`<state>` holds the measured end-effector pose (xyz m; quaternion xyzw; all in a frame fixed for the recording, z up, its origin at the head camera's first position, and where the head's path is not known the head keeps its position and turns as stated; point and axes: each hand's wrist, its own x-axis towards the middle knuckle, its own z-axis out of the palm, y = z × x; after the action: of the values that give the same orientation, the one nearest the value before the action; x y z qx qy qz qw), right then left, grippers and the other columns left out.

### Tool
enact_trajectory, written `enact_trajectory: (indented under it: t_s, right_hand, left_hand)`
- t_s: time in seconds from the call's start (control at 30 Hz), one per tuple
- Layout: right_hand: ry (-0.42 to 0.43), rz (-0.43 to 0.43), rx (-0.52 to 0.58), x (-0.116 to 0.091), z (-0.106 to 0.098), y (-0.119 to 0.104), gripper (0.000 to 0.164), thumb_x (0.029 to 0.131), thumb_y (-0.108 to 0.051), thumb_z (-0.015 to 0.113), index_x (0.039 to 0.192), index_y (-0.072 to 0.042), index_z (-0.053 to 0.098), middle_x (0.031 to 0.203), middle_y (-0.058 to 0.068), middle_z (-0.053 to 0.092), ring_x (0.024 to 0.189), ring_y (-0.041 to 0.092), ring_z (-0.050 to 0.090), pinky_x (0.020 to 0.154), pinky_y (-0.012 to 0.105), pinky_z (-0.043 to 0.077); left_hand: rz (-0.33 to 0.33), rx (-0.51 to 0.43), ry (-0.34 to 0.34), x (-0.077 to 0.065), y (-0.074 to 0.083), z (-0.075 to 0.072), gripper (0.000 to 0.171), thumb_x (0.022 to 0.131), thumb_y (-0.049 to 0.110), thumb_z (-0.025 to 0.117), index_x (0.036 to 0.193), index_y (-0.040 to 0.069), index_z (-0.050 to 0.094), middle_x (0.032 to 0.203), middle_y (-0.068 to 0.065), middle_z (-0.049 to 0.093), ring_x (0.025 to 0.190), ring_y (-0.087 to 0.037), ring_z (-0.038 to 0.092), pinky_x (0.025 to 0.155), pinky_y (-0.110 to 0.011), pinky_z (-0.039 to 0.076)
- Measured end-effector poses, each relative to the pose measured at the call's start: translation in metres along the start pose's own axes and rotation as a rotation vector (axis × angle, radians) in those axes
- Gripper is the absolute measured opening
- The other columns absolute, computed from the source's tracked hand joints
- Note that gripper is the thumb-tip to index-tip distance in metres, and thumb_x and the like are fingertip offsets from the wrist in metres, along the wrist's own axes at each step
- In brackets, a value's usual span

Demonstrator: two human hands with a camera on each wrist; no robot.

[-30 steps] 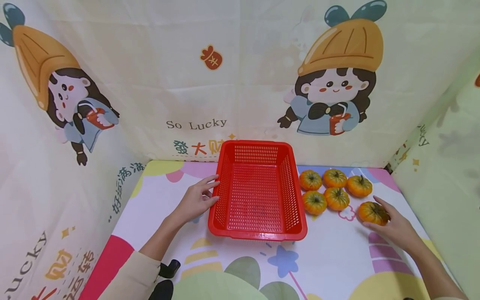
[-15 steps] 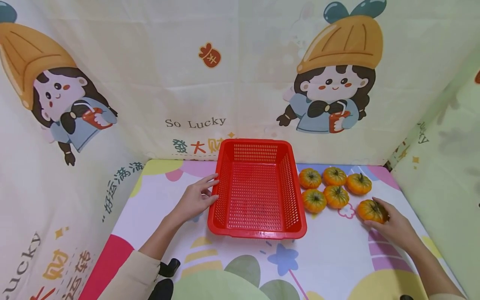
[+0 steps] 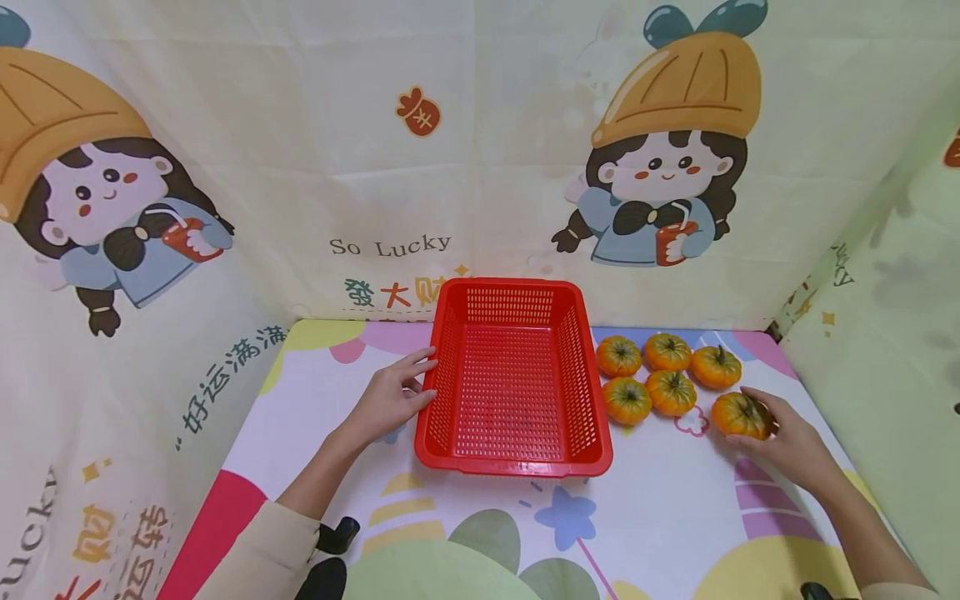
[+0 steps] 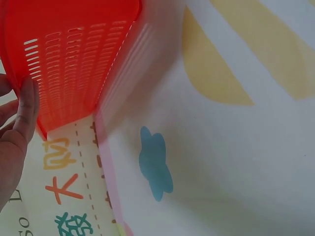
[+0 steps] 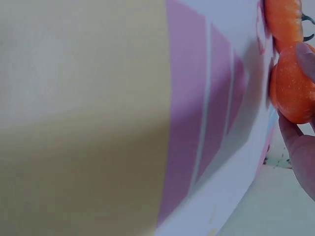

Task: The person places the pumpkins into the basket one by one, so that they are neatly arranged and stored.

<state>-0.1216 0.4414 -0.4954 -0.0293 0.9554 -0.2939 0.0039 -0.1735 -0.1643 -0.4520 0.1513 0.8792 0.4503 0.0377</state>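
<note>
A red perforated plastic basket (image 3: pixel 513 471) sits on the table with nothing inside. My left hand (image 3: pixel 392 396) is at the basket's left side, its fairly straight fingers touching the rim and outer wall; the left wrist view shows fingers (image 4: pixel 27 105) against the red wall. On the right, my right hand (image 3: pixel 795 437) grips a small orange pumpkin (image 3: pixel 738 415) between thumb and fingers. In the right wrist view, this pumpkin (image 5: pixel 293 88) is partly covered by the hand; it appears tilted and close to the table. Several similar pumpkins (image 3: pixel 672 392) stand in two rows between basket and right hand.
The table (image 3: pixel 660 500) wears a cartoon-print cover. Printed cloth walls (image 3: pixel 480 167) rise behind it and at both sides. The basket's far end is close to the back wall. A black wrist strap (image 3: pixel 337 536) is on the left forearm.
The right hand has shifted the gripped pumpkin slightly up and left in view, and it looks more tilted. The left hand and basket have kept their places; the head view has shifted slightly.
</note>
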Motion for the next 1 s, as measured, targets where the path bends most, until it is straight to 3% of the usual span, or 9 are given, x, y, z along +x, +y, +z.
enact_trajectory:
  t_s: [0.1, 0.17, 0.57, 0.77, 1.0]
  right_hand:
    - [0.039, -0.054, 0.002, 0.002, -0.001, -0.005, 0.084, 0.083, -0.023, 0.087, 0.150, 0.005, 0.043, 0.142, 0.035, 0.048, 0.118, 0.050, 0.047, 0.080, 0.004, 0.040]
    - [0.055, -0.086, 0.007, 0.003, -0.002, -0.010, 0.082, 0.083, -0.020, 0.087, 0.148, 0.005, 0.044, 0.141, 0.035, 0.048, 0.115, 0.047, 0.047, 0.077, -0.005, 0.029]
    - [0.076, -0.182, 0.028, 0.020, -0.008, -0.046, 0.080, 0.081, -0.018, 0.089, 0.148, -0.003, 0.049, 0.142, 0.029, 0.051, 0.114, 0.039, 0.048, 0.082, -0.007, 0.030]
    - [0.081, -0.239, 0.048, 0.031, -0.010, -0.075, 0.080, 0.081, -0.018, 0.090, 0.149, -0.006, 0.049, 0.143, 0.024, 0.053, 0.118, 0.025, 0.049, 0.087, -0.007, 0.030]
    - [0.038, -0.251, 0.085, 0.047, -0.007, -0.112, 0.079, 0.084, -0.022, 0.087, 0.150, -0.007, 0.047, 0.147, 0.022, 0.050, 0.127, 0.041, 0.051, 0.088, -0.004, 0.032]
  left_hand:
    - [-0.004, 0.001, -0.001, 0.000, -0.001, 0.000, 0.058, 0.091, 0.008, 0.076, 0.146, 0.003, 0.057, 0.160, -0.004, 0.049, 0.087, -0.016, 0.068, 0.078, -0.025, 0.062]
    - [-0.003, 0.007, -0.002, 0.000, -0.001, 0.000, 0.058, 0.091, 0.008, 0.076, 0.146, 0.003, 0.058, 0.160, -0.004, 0.049, 0.087, -0.016, 0.068, 0.078, -0.024, 0.062]
    - [0.006, 0.000, -0.005, 0.002, -0.001, -0.001, 0.057, 0.090, 0.008, 0.078, 0.143, 0.001, 0.060, 0.158, -0.006, 0.050, 0.083, -0.014, 0.067, 0.075, -0.024, 0.062]
    - [0.021, 0.001, -0.006, 0.003, -0.003, -0.001, 0.056, 0.090, 0.008, 0.078, 0.142, 0.000, 0.060, 0.158, -0.008, 0.051, 0.082, -0.012, 0.067, 0.073, -0.020, 0.060]
    - [0.024, 0.014, -0.002, 0.004, -0.004, -0.001, 0.056, 0.089, 0.009, 0.079, 0.142, 0.000, 0.061, 0.157, -0.008, 0.051, 0.080, -0.012, 0.066, 0.070, -0.018, 0.058]
